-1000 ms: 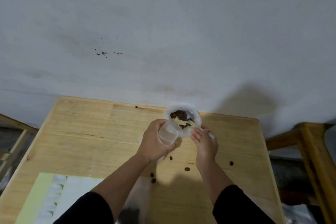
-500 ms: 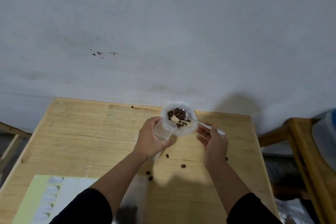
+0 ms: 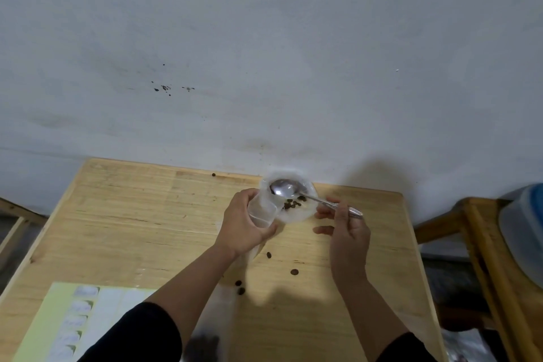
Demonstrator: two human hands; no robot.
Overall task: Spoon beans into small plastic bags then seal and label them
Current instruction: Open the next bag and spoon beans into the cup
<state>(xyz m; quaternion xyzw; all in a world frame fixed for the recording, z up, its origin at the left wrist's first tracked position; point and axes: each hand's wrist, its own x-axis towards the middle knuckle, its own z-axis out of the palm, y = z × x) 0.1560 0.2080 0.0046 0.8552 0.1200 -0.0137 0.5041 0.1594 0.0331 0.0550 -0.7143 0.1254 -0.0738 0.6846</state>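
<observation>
Few dark brown beans (image 3: 292,204) lay in the white plastic bowl (image 3: 296,214) beside our left grip (image 3: 244,225), clamped round the clear plastic bag (image 3: 262,211); our right grip (image 3: 346,229) pinched the silver metal spoon (image 3: 296,189), best tilted low for scooping.

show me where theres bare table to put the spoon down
Bare wood spans the light wooden table, between its far edge and the pale green label sheet, left of the left hand. It is crowded between the forearms: loose dark brown beans lie below the white bean container.
</observation>
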